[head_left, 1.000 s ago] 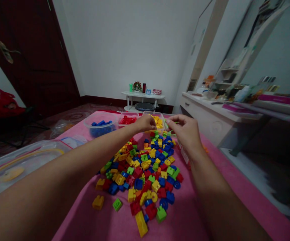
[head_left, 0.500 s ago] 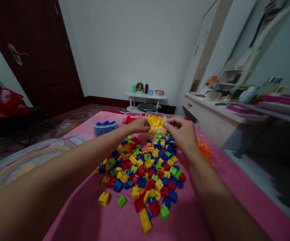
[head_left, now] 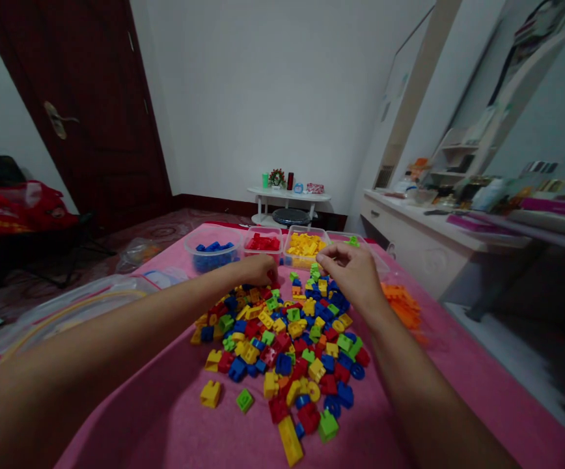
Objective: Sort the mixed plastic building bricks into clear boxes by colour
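Observation:
A heap of mixed toy building blocks (head_left: 282, 345) in yellow, red, blue and green lies on the pink cloth (head_left: 155, 417). At the heap's far left edge, my left hand (head_left: 261, 268) points down with its fingers closed; what they hold, if anything, is hidden. My right hand (head_left: 353, 268) hovers over the far right of the heap, thumb and forefinger pinched, near the container of yellow blocks (head_left: 306, 264). I cannot make out anything between those fingertips. Behind my left hand stand a round tub of blue blocks (head_left: 214, 260) and a container of red blocks (head_left: 263, 249).
A clear container (head_left: 344, 240) with a green block in it stands partly behind my right hand. Orange blocks (head_left: 402, 306) lie right of my right forearm. Clear plastic lids (head_left: 82, 306) lie at the left. A dressing table (head_left: 414, 218) stands on the right.
My left hand has moved left and down from beside the yellow container to the heap's far edge. My right hand stays close to where it was. The view has shifted slightly.

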Demonstrator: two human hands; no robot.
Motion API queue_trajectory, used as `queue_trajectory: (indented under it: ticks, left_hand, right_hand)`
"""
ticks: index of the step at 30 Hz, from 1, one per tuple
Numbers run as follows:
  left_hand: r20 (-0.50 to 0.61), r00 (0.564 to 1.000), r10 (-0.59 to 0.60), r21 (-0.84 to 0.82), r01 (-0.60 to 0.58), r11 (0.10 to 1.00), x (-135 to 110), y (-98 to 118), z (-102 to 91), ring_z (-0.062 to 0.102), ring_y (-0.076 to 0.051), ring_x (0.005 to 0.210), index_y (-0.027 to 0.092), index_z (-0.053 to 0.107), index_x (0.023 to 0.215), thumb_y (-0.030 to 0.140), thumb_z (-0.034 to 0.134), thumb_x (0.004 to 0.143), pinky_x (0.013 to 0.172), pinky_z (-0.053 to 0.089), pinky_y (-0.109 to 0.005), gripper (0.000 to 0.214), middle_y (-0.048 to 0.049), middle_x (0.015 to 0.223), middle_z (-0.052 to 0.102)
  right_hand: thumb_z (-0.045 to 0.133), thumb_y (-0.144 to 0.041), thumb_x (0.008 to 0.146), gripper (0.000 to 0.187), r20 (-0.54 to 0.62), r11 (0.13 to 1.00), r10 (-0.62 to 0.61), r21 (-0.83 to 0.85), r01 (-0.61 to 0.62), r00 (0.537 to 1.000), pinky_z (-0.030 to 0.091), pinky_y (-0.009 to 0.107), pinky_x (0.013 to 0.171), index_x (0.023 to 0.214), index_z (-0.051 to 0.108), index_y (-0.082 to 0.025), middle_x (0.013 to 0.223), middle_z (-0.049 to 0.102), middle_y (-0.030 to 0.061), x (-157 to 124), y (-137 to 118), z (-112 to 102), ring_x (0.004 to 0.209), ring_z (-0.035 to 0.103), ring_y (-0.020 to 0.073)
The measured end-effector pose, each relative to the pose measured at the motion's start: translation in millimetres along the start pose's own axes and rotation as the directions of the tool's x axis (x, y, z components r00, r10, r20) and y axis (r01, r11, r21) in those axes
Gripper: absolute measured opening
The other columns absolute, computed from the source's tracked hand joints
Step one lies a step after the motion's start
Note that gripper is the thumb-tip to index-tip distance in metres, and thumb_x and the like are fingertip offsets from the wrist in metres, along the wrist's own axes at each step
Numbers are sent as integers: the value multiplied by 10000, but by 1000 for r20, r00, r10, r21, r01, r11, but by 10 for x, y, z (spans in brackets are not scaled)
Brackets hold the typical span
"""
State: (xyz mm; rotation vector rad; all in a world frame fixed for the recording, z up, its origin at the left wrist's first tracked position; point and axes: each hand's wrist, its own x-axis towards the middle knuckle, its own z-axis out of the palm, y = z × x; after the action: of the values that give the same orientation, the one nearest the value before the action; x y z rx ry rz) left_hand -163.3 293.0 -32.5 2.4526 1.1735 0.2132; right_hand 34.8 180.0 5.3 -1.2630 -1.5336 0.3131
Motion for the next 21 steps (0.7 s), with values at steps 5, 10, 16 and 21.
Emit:
queue_trajectory:
  ticks: [5,10,16,21]
  left_hand:
    - [-36,985,-168,-123,162,979,184,-24,-317,566,-132,548,135,733,863,119,671,616,570,456,-227,255,-17,601,655]
    - [-454,864,-216,-79,202,976,387,-160,-577,628,-170,825,115,514,1303,207,641,710,764,492,-264,613,-120,1041,670]
    - [-464,885,-21,-32,7,999,309,-125,-180,634,-181,857,149,681,1087,229,613,737,817,490,-275,366,-74,1021,696]
    - [-281,946,160,35,-156,987,214,130,297,606,-190,1001,173,619,1195,185,559,752,895,456,-283,446,-70,1142,663]
  right_hand:
    - [607,-276,690,127,8,1000,10,11,-10,1000,436,244,525,658,632,-155,608,626,13,-11,-27,26,518,582,134]
    - [611,-279,694,129,25,1000,19,2,-19,1000,433,244,528,680,633,-153,607,619,7,-17,12,46,526,581,135]
    - [599,-277,706,131,36,999,6,-51,-4,999,445,249,554,691,645,-156,648,641,16,-5,106,24,563,596,141]
    - [596,-277,708,135,14,992,-11,-125,13,1000,437,249,547,697,658,-158,617,647,15,12,150,-4,556,595,147]
